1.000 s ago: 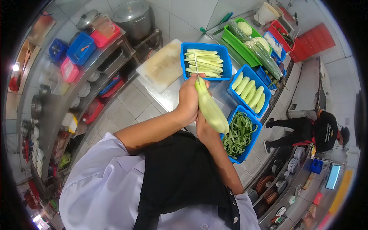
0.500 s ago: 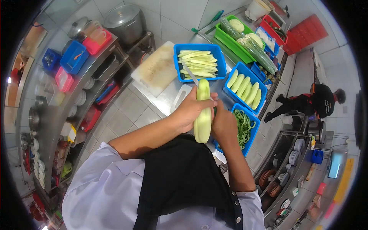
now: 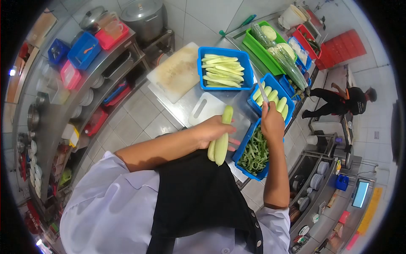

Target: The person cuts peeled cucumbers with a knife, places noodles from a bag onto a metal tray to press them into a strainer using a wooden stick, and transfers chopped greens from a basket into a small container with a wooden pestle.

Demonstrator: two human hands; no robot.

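My left hand [image 3: 215, 130] holds a peeled pale green cucumber [image 3: 221, 146], split lengthwise with its lower ends apart, in front of the black apron. Some of its fingers are stretched out behind the cucumber. Up and to the right, my right hand [image 3: 272, 120] grips a knife [image 3: 263, 92], its blade pointing up over the blue basket [image 3: 291, 120] of whole peeled cucumbers. Below that hand, green peelings [image 3: 255, 152] fill another blue basket. Cut cucumber strips [image 3: 223, 70] lie in a third blue basket at the top.
A stained cutting board [image 3: 174, 75] and a smaller white board [image 3: 208, 109] lie on the steel table. A green basket [image 3: 263, 54] of vegetables stands behind. Another person [image 3: 344, 100] is at the right. Shelves [image 3: 101, 63] curve along the left.
My right hand with the knife has moved away from the cucumber, to the right and over the baskets. The cucumber's lower end now shows two parts spread apart. The other person has shifted posture.
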